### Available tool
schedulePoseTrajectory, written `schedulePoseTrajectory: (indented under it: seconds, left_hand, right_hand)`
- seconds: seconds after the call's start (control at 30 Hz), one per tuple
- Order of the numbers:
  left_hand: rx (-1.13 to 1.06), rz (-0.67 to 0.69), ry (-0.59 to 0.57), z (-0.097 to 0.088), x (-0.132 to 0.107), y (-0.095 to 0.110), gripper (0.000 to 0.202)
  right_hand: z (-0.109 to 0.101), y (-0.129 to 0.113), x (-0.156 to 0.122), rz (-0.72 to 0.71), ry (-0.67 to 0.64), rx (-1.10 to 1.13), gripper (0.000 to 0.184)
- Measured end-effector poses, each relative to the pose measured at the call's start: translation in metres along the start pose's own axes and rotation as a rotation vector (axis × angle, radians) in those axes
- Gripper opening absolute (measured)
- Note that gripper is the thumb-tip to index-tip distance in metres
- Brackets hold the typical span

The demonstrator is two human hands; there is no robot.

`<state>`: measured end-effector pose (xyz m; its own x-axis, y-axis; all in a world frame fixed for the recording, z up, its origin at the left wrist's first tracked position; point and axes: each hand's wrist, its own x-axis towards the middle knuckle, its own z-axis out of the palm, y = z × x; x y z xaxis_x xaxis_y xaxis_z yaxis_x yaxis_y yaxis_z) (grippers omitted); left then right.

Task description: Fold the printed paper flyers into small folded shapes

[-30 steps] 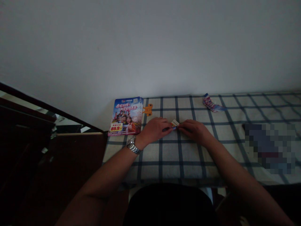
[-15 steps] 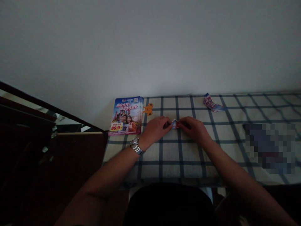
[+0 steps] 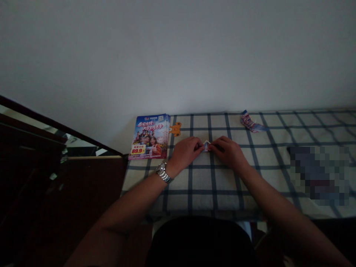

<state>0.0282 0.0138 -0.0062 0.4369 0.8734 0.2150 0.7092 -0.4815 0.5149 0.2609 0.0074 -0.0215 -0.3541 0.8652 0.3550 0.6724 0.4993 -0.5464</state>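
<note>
My left hand [image 3: 185,151] and my right hand [image 3: 228,151] meet over a small folded piece of printed paper [image 3: 206,145] on the checked cloth [image 3: 211,178]. Both hands pinch the paper from either side, with the fingertips pressed on it. Only a small peak of the paper shows between the fingers. A metal watch [image 3: 164,172] is on my left wrist.
A stack of colourful flyers [image 3: 149,136] lies at the cloth's far left corner, with a small orange object [image 3: 175,129] beside it. Another folded printed paper piece [image 3: 251,122] lies near the wall at the back. Dark wooden furniture [image 3: 55,185] stands to the left.
The paper lay flatter and wider a second ago; now it is folded smaller between my fingers. Both hands have closed in slightly toward each other.
</note>
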Motion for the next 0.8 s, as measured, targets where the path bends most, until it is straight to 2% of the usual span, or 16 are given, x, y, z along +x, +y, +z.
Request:
schedulePoseTrajectory:
  seconds: [0.13, 0.33, 0.6, 0.8]
  left_hand:
    - [0.011, -0.010, -0.009, -0.0005, 0.0002, 0.0008, 0.018]
    - [0.019, 0.032, 0.006, -0.0006, -0.0012, -0.0008, 0.018]
    - [0.031, 0.018, 0.014, -0.0002, -0.0023, 0.0012, 0.024]
    - [-0.002, 0.098, 0.008, 0.0030, -0.0007, -0.0025, 0.025]
  right_hand:
    - [0.0020, -0.0012, 0.0001, -0.003, -0.004, -0.010, 0.022]
    - [0.0066, 0.0000, -0.0011, -0.064, 0.004, -0.215, 0.039]
    - [0.0070, 0.0018, -0.0026, -0.082, -0.026, -0.208, 0.042]
    - [0.0081, 0.0024, -0.0032, -0.090, -0.025, -0.192, 0.042]
